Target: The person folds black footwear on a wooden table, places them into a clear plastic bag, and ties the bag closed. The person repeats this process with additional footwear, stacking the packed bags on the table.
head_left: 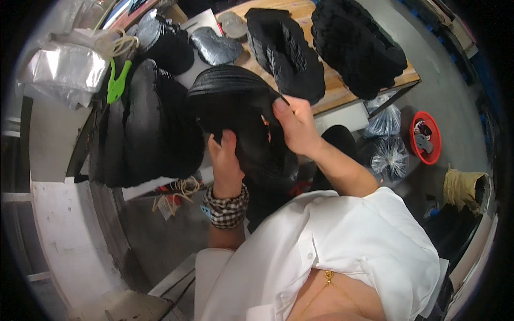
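curved stack of thin black flexible sheets (227,88) is in front of the person's body, near the close edge of the wooden tabletop (410,75), and both hands are clamped on it. the left hand (227,160) grips its lower left part, with the thumb pointing up along the black surface; the right hand (297,125) pinches the right side, with the thumb on top. the hands are apart from each other, and the stack is between them (its lower end is dark, so i cannot tell if it touches something below). around the left wrist there is a black-and-white checked fabric scrunchie (229,207). to the left stands a large bulky pile of black layered pieces (163,125), and near its top is a bright green plastic clip (118,83). beyond the hands, two long black bundles with uneven edges (358,48) lie side by side on the wood. near them is a grey smooth flat piece (216,46). on the floor at the right is a round red plastic basin (433,128) with small objects inside.
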`<state>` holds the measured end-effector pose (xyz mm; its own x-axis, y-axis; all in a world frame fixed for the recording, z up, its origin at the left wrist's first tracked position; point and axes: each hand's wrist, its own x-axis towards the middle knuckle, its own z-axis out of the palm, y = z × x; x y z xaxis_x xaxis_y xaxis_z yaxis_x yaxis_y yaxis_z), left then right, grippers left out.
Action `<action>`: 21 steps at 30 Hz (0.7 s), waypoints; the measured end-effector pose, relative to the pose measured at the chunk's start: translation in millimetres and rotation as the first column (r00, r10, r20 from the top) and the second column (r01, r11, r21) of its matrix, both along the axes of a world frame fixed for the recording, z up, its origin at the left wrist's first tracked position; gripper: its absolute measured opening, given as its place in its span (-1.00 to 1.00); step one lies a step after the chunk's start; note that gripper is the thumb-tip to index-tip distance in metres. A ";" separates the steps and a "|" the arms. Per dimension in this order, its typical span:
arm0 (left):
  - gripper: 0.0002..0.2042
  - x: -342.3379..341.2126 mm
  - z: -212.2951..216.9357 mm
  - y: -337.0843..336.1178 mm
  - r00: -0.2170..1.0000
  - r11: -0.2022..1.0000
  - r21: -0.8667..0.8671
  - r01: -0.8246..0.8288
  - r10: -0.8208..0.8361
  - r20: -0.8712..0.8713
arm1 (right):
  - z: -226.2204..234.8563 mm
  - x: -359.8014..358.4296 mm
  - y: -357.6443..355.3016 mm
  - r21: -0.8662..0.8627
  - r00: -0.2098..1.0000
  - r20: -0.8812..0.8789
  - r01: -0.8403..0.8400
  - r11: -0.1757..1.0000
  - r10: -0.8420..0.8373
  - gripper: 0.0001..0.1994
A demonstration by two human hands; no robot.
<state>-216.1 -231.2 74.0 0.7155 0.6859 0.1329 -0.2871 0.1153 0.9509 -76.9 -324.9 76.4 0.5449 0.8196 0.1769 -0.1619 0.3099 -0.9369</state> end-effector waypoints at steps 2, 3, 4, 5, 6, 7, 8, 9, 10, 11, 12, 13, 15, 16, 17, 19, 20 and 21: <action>-0.52 -9.2 1.0 -10.2 0.992 0.971 0.222 0.087 -0.063 -0.112 | -7.1 4.4 3.6 0.041 0.910 0.341 0.234 0.971 -0.234 -0.61; -0.52 -13.9 0.2 -15.2 0.987 0.964 0.230 0.132 -0.105 -0.126 | -12.5 9.1 8.1 0.094 0.830 0.453 0.319 0.943 -0.326 -0.61; -0.51 -19.4 -1.7 -23.3 0.983 0.984 0.036 0.177 -0.175 -0.050 | -19.4 12.1 12.8 0.127 0.736 0.542 0.405 0.906 -0.405 -0.61; -0.49 -25.2 -2.8 -26.5 0.976 0.974 -0.066 0.217 -0.217 0.007 | -26.6 14.1 18.0 0.154 0.750 0.525 0.381 0.912 -0.402 -0.62; -0.48 -30.7 -4.7 -30.7 0.966 0.952 -0.167 0.257 -0.249 0.066 | -33.1 16.7 23.8 0.154 0.769 0.508 0.364 0.919 -0.389 -0.62; -0.46 -37.5 -6.2 -32.5 0.960 0.942 -0.187 0.278 -0.264 0.094 | -39.4 14.7 26.0 0.149 0.789 0.491 0.343 0.928 -0.370 -0.63; -0.45 -42.0 -7.4 -32.8 0.951 0.927 -0.225 0.299 -0.270 0.149 | -42.4 12.9 28.9 0.086 0.822 0.487 0.290 0.953 -0.294 -0.63; -0.41 -44.9 -8.8 -33.3 0.974 0.962 -0.169 0.214 -0.196 0.116 | -42.2 11.1 30.3 0.031 0.850 0.478 0.236 0.971 -0.222 -0.64; -0.41 -47.8 -8.7 -31.9 0.991 0.983 -0.138 0.118 -0.107 0.085 | -39.7 6.4 27.9 0.040 0.860 0.487 0.153 0.987 -0.153 -0.65; -0.41 -49.1 -8.6 -29.9 0.998 0.994 -0.109 0.012 -0.004 0.070 | -33.6 3.2 25.7 0.053 0.869 0.465 0.164 0.985 -0.170 -0.63; -0.40 -50.0 -7.8 -26.9 0.994 0.994 -0.074 -0.085 0.089 0.064 | -25.4 -2.4 21.8 -0.012 0.854 0.483 0.228 0.974 -0.194 -0.61; -0.41 -49.9 -6.5 -23.8 0.986 0.982 -0.089 -0.164 0.167 0.029 | -16.1 -9.5 15.2 0.007 0.829 0.510 0.262 0.965 -0.229 -0.60; -0.42 -47.9 -3.7 -18.6 0.947 0.941 -0.107 -0.320 0.316 -0.047 | 0.9 -23.5 -4.5 0.124 0.695 0.630 0.351 0.928 -0.347 -0.56; -0.43 -46.3 -2.7 -17.0 0.935 0.929 -0.107 -0.353 0.350 -0.047 | 7.2 -30.1 -16.3 0.238 0.572 0.687 0.406 0.882 -0.448 -0.53; -0.45 -43.6 -2.5 -18.4 0.911 0.905 -0.104 -0.412 0.408 -0.054 | 9.7 -40.9 -24.3 0.172 0.637 0.674 0.359 0.917 -0.375 -0.54; -0.50 -38.1 -3.6 -24.9 0.880 0.885 0.062 -0.461 0.465 -0.092 | 8.2 -56.1 -30.6 -0.080 0.821 0.554 0.218 0.973 -0.139 -0.57; -0.51 -35.1 -4.6 -28.3 0.877 0.871 0.229 -0.435 0.467 -0.114 | 4.9 -60.7 -28.7 -0.088 0.894 0.428 0.186 0.979 -0.131 -0.58; -0.53 -31.6 -5.9 -32.4 0.867 0.835 0.378 -0.399 0.478 -0.143 | 0.6 -64.2 -25.2 -0.128 0.952 0.285 0.151 0.980 -0.110 -0.59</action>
<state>-247.6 -263.6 68.2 0.3866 0.8790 0.2790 -0.0093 -0.2987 0.9543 -141.0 -350.1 77.0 0.5961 0.7727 0.2181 0.1408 0.1669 -0.9759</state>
